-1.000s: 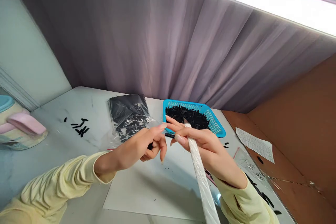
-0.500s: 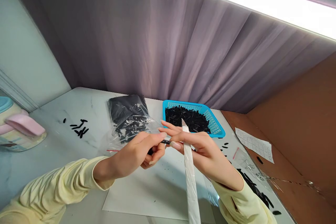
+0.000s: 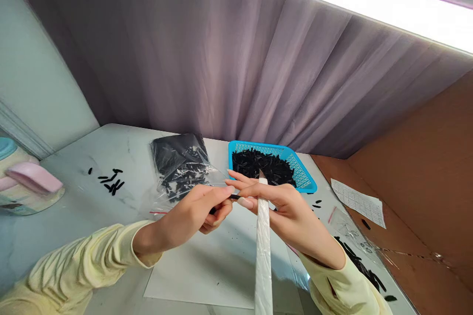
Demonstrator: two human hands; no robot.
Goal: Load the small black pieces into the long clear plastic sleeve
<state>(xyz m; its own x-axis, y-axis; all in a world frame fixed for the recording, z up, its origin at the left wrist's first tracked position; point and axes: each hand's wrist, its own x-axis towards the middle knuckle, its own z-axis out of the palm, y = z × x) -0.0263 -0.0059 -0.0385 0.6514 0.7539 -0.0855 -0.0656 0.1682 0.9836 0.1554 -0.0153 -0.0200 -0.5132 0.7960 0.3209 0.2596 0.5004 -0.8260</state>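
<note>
My left hand (image 3: 201,209) is closed, pinching a thin black strip (image 3: 234,197) between thumb and fingers. Part of the strip is hidden in the fingers, where more black shows. My right hand (image 3: 284,206) is closed on a knife with a long white-wrapped handle (image 3: 263,251) and a small pointed blade (image 3: 261,174). The handle passes between its fingers, and the tip points away from me. The right thumb is at the strip's free end. Both hands are above a white sheet (image 3: 185,280) dotted with tiny dark bits.
Behind the hands stand a blue basket (image 3: 306,177) of black pieces and a clear bag (image 3: 181,157) with black contents. Loose black pieces (image 3: 113,184) lie left, more (image 3: 360,266) right. A pink-handled container (image 3: 33,177) stands far left; a printed paper (image 3: 360,202) lies right.
The knife's handle has swung left at its lower end, and its tip has shifted slightly right. The visible strip is tilted a little differently; both hands stay almost in place.
</note>
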